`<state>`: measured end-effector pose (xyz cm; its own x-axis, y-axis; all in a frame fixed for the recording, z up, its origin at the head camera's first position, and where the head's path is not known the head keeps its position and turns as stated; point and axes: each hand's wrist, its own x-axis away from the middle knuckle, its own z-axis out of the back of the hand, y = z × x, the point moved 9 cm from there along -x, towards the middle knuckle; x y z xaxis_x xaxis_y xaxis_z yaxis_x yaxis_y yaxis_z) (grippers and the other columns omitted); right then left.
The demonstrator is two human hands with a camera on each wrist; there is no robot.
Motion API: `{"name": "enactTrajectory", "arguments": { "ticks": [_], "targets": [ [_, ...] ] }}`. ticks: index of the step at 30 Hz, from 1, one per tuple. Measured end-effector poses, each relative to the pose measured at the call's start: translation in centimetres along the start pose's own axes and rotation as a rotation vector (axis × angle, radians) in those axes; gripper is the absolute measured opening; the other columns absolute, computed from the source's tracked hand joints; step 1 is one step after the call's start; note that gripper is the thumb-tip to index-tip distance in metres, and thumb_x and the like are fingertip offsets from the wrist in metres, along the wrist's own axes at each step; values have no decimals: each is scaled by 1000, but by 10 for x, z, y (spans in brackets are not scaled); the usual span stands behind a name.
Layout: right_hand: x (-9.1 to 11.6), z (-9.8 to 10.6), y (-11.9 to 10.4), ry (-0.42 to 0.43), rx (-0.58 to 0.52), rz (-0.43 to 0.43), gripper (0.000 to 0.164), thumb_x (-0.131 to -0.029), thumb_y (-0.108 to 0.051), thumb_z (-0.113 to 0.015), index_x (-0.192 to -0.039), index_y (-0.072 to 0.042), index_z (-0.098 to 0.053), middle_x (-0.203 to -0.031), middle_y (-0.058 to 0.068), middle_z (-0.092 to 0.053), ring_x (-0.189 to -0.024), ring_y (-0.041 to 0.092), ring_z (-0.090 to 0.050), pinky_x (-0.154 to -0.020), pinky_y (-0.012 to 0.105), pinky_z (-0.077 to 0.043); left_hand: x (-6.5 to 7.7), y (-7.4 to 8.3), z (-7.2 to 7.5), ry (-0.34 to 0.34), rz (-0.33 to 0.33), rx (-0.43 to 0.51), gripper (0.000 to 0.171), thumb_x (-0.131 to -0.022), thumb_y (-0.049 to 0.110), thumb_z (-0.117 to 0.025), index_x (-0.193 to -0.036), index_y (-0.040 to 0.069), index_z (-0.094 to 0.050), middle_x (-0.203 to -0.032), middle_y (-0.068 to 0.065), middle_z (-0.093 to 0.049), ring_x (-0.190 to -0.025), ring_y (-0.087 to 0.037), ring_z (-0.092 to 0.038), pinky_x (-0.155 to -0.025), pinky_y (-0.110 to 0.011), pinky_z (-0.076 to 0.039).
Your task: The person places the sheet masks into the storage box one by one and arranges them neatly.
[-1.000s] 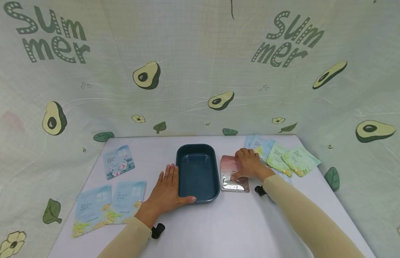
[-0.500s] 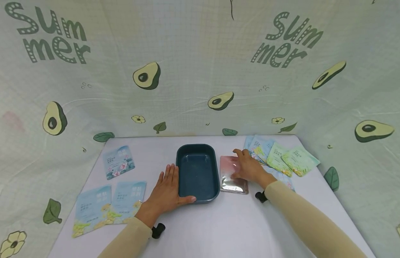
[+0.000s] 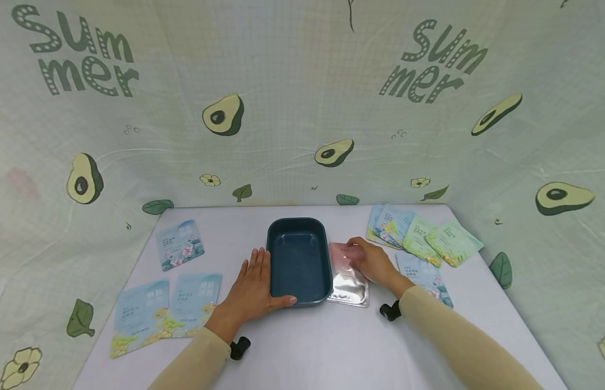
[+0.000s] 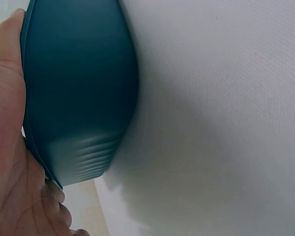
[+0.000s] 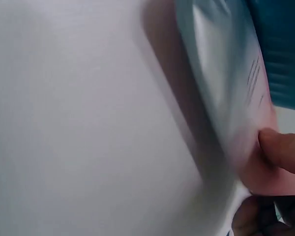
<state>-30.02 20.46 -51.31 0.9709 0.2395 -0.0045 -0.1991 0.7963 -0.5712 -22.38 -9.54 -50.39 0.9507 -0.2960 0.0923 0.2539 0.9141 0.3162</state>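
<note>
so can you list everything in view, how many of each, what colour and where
table: one, white, in front
backdrop: one, pale with avocado prints, behind the table
tray: one, dark blue, table centre
pink-and-silver packet: one, just right of the tray
left blue packets: three, blue, table's left
right blue packets: at least three, blue, table's right
green packets: at least two, green, back right
wrist cameras: two, black, at the wrists
sleeves: two, beige, on the arms
left hand: one, against the tray
right hand: one, pinching the pink-and-silver packet
</note>
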Motion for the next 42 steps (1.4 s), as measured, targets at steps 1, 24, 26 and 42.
{"name": "enactTrajectory", "arguments": {
  "ticks": [1,24,26,42],
  "targets": [
    [1,2,-2,14,-12,11,47,-97,-15,-77,-140,-19,-58,-137,17,-69,-117,35,-67,-107,58,-52,0,0,0,1,-1,1,138,-80,89,-63,-167,-5,-10,-176,-24,-10,-165,-39,-5,-131,-59,-14],
    [10,6,19,66,-190,-156,57,-95,-15,-78,-148,-15,-57,-146,20,-60,-121,41,-64,-97,52,-57,1,-1,-2,-15,16,-4,140,-79,91,-61,-167,-4,-7,-176,-24,-6,-165,-39,-3,-131,-58,-15],
    [11,9,23,83,-183,-174,50,-95,-18,-80,-142,-15,-61,-139,20,-64,-116,38,-63,-92,48,-56,1,-1,-2,-9,13,-6,140,-79,91,-61,-167,-5,-8,-176,-24,-7,-164,-40,-4,-131,-58,-15],
    [11,47,29,47,-389,-233,48,-101,-13,-73,-147,-10,-61,-152,30,-53,-127,42,-64,-73,35,-64,7,1,2,-49,-22,39,142,-77,88,-67,-167,-6,-9,-176,-25,-8,-164,-41,-4,-131,-61,-13]
  ]
}}
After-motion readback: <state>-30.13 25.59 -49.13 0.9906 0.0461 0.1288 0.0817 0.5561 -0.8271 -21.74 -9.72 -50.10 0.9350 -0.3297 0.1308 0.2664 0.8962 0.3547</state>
